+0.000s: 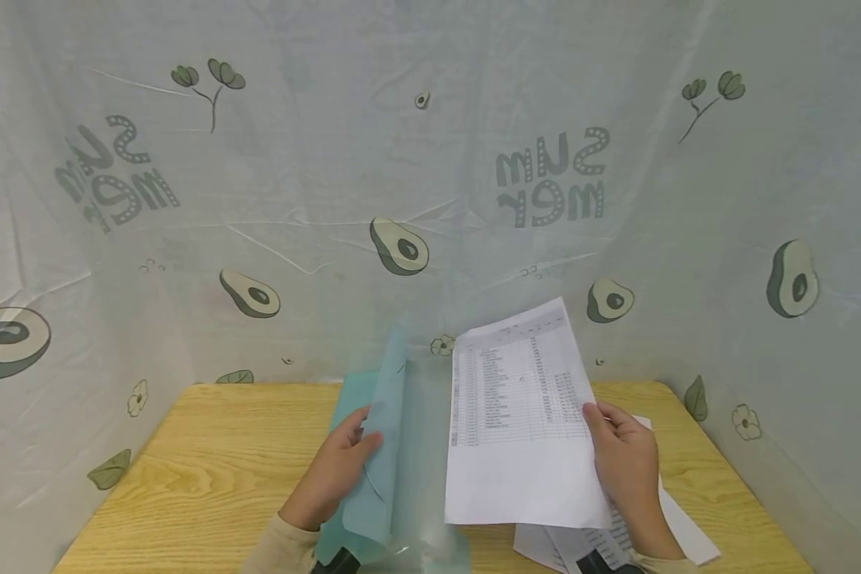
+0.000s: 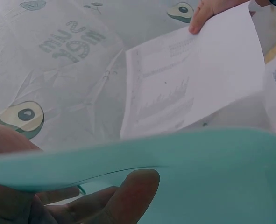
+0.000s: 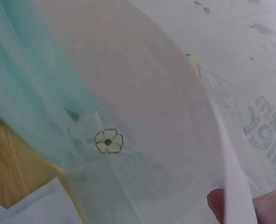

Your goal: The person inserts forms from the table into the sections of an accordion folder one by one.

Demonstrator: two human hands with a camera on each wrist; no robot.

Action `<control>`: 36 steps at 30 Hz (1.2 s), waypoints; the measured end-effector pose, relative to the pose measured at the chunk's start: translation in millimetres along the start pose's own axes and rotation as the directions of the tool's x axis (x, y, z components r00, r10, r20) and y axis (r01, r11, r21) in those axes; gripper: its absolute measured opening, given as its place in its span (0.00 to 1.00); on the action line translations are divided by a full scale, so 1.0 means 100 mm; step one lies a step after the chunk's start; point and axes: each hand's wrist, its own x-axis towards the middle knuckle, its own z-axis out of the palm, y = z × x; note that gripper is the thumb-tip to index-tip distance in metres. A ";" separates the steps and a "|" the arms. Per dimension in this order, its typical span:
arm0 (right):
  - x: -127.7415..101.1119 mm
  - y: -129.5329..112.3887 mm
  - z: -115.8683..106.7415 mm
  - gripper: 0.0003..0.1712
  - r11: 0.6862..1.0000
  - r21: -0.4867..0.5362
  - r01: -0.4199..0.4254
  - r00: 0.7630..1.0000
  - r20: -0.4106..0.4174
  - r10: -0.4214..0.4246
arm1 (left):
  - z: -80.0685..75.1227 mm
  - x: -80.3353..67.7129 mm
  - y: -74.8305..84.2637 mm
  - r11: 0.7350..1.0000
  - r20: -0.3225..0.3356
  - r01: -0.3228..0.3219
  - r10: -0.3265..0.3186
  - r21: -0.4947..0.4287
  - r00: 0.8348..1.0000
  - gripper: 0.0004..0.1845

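Left hand point(image 1: 344, 462) pinches the teal folder point(image 1: 373, 478) flap open; right hand point(image 1: 627, 462) grips the printed sheet point(image 1: 520, 422)—feed its lower edge squarely inside.

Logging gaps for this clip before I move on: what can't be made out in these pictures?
- Print on the held sheet: too small in the head view, blurred in the left wrist view.
- Right hand: the right wrist view shows one fingertip; the sheet's edge hides the rest.
- Loose papers on the table: covered by sheet and hand.
- Green folder in the left hand: lower end cut by the frame edge.
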 end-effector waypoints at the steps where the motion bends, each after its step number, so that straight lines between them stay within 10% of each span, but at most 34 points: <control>1: -0.01 -0.02 0.01 0.27 1.000 0.002 -0.001 1.000 0.007 0.001 | 0.00 0.00 0.00 1.000 -0.002 0.000 0.000 0.003 1.000 0.28; 21: -0.18 -0.23 0.39 0.22 1.000 0.028 0.012 0.998 0.069 -0.014 | 0.04 0.04 -0.02 0.997 -0.007 -0.059 0.060 0.042 0.998 0.27; 36: -0.11 -0.31 0.12 0.26 1.000 -0.021 0.023 1.000 -0.008 -0.023 | 0.04 0.02 0.00 0.997 -0.027 -0.039 0.040 0.065 0.999 0.27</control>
